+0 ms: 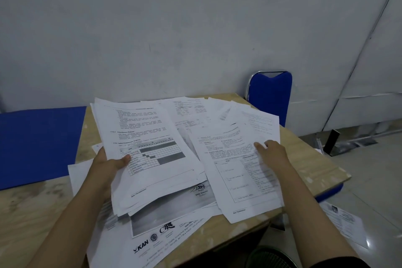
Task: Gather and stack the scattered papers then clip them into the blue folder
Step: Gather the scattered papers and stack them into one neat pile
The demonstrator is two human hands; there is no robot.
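Pale wood desk (309, 165): fills the lower half of the view and carries all the sheets; a grey wall stands behind it.
Blue folder (41, 143): lies flat on the desk's far left, well apart from both hands, nothing clipped in it.
Blue chair (269, 98): stands behind the desk's far right corner.
Scattered papers (195, 119): spread loosely over the desk's middle, overlapping at odd angles; one sheet lies on the floor at the right.
Gathered stack (152, 148): tilted up off the desk at the left, a chart page on top.
Left hand (108, 163): its grip is closed on the gathered stack's left edge, thumb on top.
Right hand (272, 150): rests flat, fingers extended, on a printed sheet (239, 172) at the right, grasping nothing.
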